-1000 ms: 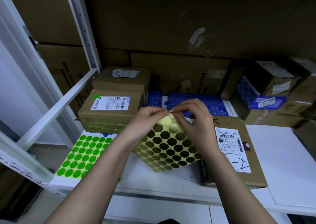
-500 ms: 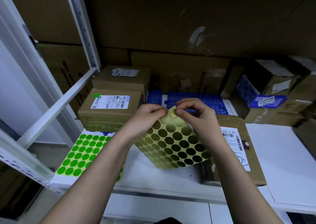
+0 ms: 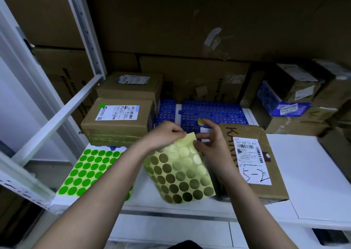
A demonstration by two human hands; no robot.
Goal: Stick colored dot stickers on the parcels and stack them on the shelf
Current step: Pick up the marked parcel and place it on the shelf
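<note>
A white shelf (image 3: 313, 182) backed by big brown cartons holds the work — a sheet of green dots (image 3: 91, 171) lies flat at the left, a labelled parcel (image 3: 254, 165) at the right. The left hand (image 3: 163, 136) pinches the top corner of a yellow-gold sticker sheet (image 3: 180, 172) raised between them. The right hand (image 3: 212, 144) carries one gold dot sticker (image 3: 200, 122) on a fingertip above the sheet — its other fingers are loosely spread.

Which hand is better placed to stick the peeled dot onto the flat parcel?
The right hand. A yellow dot sits on its raised fingertip, beside the parcel. The left hand is pinching the sticker sheet.
</note>
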